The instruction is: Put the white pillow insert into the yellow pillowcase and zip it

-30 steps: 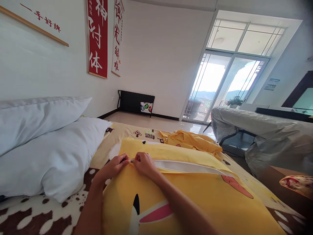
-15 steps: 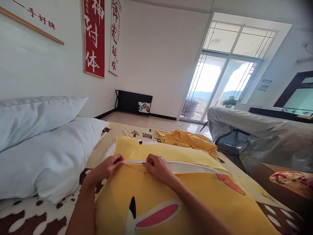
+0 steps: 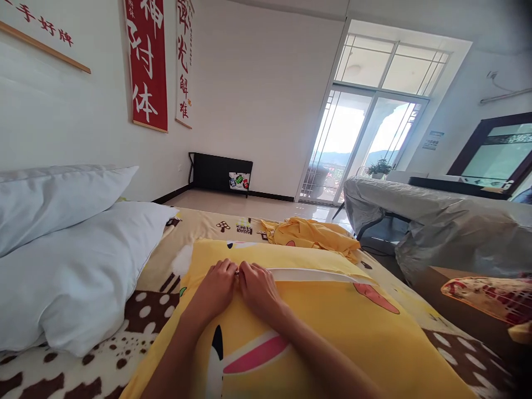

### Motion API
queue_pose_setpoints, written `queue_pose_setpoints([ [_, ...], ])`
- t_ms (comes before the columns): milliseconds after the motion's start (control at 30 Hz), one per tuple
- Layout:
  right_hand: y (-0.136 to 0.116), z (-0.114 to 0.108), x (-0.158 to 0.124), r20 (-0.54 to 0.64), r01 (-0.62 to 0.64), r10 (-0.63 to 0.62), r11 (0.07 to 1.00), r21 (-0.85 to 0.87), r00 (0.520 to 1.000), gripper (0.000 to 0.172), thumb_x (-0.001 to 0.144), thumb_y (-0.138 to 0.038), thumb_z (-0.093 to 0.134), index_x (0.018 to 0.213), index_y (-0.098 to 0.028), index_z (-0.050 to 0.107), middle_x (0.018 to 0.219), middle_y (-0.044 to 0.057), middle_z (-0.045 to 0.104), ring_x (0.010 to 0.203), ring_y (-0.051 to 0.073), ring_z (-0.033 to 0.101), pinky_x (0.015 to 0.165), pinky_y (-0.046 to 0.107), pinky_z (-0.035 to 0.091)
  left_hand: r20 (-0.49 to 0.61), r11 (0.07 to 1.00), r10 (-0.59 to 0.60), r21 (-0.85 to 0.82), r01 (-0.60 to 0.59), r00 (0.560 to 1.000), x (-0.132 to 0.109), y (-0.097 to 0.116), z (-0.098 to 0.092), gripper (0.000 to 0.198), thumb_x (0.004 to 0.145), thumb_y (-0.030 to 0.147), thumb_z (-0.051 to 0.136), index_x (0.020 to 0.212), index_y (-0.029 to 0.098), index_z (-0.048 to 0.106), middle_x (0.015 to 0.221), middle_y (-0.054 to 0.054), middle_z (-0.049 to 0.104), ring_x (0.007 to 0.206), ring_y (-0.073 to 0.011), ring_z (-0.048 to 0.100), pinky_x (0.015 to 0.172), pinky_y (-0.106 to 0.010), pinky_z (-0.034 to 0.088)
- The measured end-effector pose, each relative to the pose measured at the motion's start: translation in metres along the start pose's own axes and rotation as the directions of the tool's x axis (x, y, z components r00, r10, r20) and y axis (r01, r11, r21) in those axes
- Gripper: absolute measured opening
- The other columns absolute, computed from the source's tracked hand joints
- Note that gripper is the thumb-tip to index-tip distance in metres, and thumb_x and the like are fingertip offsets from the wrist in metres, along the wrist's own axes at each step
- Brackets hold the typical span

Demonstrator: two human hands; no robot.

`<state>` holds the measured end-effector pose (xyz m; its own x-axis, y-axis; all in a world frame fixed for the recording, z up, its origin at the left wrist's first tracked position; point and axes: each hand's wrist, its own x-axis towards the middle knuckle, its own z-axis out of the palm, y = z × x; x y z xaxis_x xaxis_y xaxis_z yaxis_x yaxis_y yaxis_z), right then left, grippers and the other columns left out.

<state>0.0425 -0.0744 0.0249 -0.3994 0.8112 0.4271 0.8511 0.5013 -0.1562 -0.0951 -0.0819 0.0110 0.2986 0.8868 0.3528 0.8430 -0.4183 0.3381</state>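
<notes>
A yellow pillowcase (image 3: 332,332) with a printed cartoon pattern lies in front of me, filled out by a white pillow (image 3: 307,275) that shows through its zipper slit. The zipper runs across near the top, open to the right of my hands. My left hand (image 3: 218,291) is closed on the case's edge at the zipper. Right beside it, my right hand (image 3: 261,291) is closed at the same zipper, its fingers around the spot where the slider is. Both sets of fingertips nearly touch, and they hide the slider itself.
Two white pillows (image 3: 95,266) are stacked on the left of the patterned bedspread (image 3: 141,310). A crumpled yellow cloth (image 3: 311,235) lies beyond the pillowcase. At right stand a plastic-covered table (image 3: 449,221) and a cardboard box (image 3: 453,293) with a patterned cloth on top.
My left hand has moved right along the zipper, up against my right hand, and now covers the slider. The view has shifted slightly to the right.
</notes>
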Motion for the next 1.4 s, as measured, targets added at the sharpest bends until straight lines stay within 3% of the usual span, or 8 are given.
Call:
queue_pose_setpoints([
  [167, 0.003, 0.006, 0.001, -0.031, 0.059, -0.061, 0.996, -0.065, 0.998, 0.016, 0.089, -0.018, 0.042, 0.079, -0.019, 0.054, 0.078, 0.005, 0.064, 0.081, 0.017, 0.054, 0.067, 0.027, 0.027, 0.053, 0.999, -0.027, 0.034, 0.025, 0.998, 0.002, -0.016, 0.002, 0.025, 0.090, 0.018, 0.029, 0.087, 0.015, 0.054, 0.096, -0.012, 0.056, 0.092, -0.0252, 0.049, 0.083, -0.040, 0.039],
  [367, -0.001, 0.008, 0.004, 0.107, 0.046, -0.036, 0.995, -0.090, 0.994, 0.010, 0.088, -0.019, 0.045, 0.084, -0.018, 0.055, 0.084, 0.007, 0.067, 0.078, 0.018, 0.059, 0.066, 0.028, 0.029, 0.077, 0.996, 0.000, -0.090, 0.007, 0.997, 0.005, -0.022, 0.005, 0.023, 0.090, 0.019, 0.028, 0.085, 0.018, 0.050, 0.097, -0.010, 0.057, 0.093, -0.0239, 0.049, 0.083, -0.039, 0.039],
  [500, -0.005, 0.006, 0.005, 0.132, 0.054, -0.039, 0.993, -0.109, 0.990, 0.015, 0.092, -0.021, 0.041, 0.087, -0.017, 0.054, 0.087, 0.008, 0.068, 0.079, 0.018, 0.062, 0.064, 0.028, 0.028, 0.015, 0.968, 0.005, -0.250, -0.002, 1.000, 0.004, -0.026, 0.003, 0.023, 0.092, 0.028, 0.026, 0.081, 0.020, 0.045, 0.095, -0.009, 0.055, 0.091, -0.0233, 0.049, 0.082, -0.037, 0.039],
  [733, -0.002, -0.007, 0.002, 0.000, -0.021, 0.021, 1.000, -0.005, 1.000, 0.019, 0.092, -0.024, 0.039, 0.079, -0.020, 0.052, 0.081, 0.003, 0.067, 0.068, 0.013, 0.057, 0.057, 0.027, 0.020, -0.107, 0.876, -0.064, -0.482, 0.005, 0.992, 0.003, -0.019, 0.007, 0.022, 0.091, 0.039, 0.029, 0.080, 0.022, 0.038, 0.080, -0.002, 0.053, 0.076, -0.0188, 0.051, 0.071, -0.031, 0.038],
  [1000, 0.018, -0.021, -0.025, -0.072, -0.088, 0.089, 0.996, 0.013, 0.993, 0.016, 0.085, -0.021, 0.044, 0.070, -0.019, 0.049, 0.069, -0.001, 0.061, 0.061, 0.011, 0.048, 0.056, 0.025, 0.019, -0.308, 0.930, -0.039, -0.359, -0.078, 0.951, -0.001, -0.010, 0.010, 0.011, 0.076, 0.025, 0.032, 0.065, 0.023, 0.032, 0.060, 0.001, 0.041, 0.058, -0.0159, 0.039, 0.059, -0.030, 0.028],
  [1167, 0.054, -0.025, -0.050, -0.197, -0.045, 0.039, 0.999, -0.024, 0.980, 0.018, 0.086, -0.019, 0.043, 0.069, -0.019, 0.049, 0.068, 0.000, 0.060, 0.061, 0.011, 0.049, 0.058, 0.024, 0.023, -0.434, 0.950, 0.022, -0.272, -0.154, 0.901, -0.007, -0.009, 0.013, 0.013, 0.075, 0.024, 0.033, 0.063, 0.023, 0.028, 0.054, 0.002, 0.036, 0.051, -0.0142, 0.035, 0.054, -0.029, 0.026],
  [1300, 0.075, -0.023, -0.058, -0.363, 0.151, -0.176, 0.984, -0.094, 0.915, 0.021, 0.087, -0.017, 0.041, 0.066, -0.019, 0.048, 0.061, 0.000, 0.056, 0.057, 0.011, 0.047, 0.058, 0.024, 0.025, -0.588, 0.962, 0.128, -0.121, -0.243, 0.799, -0.011, -0.008, 0.014, 0.015, 0.075, 0.019, 0.034, 0.062, 0.022, 0.030, 0.052, 0.003, 0.036, 0.047, -0.0126, 0.034, 0.051, -0.026, 0.026],
  [1400, 0.084, -0.023, -0.061, -0.446, 0.208, -0.250, 0.968, -0.142, 0.860, 0.021, 0.086, -0.016, 0.042, 0.066, -0.019, 0.047, 0.059, -0.001, 0.054, 0.055, 0.011, 0.045, 0.058, 0.025, 0.025, -0.662, 0.969, 0.195, 0.013, -0.248, 0.724, -0.013, -0.009, 0.014, 0.015, 0.076, 0.014, 0.036, 0.062, 0.021, 0.034, 0.052, 0.004, 0.038, 0.047, -0.0115, 0.037, 0.050, -0.025, 0.027],
])
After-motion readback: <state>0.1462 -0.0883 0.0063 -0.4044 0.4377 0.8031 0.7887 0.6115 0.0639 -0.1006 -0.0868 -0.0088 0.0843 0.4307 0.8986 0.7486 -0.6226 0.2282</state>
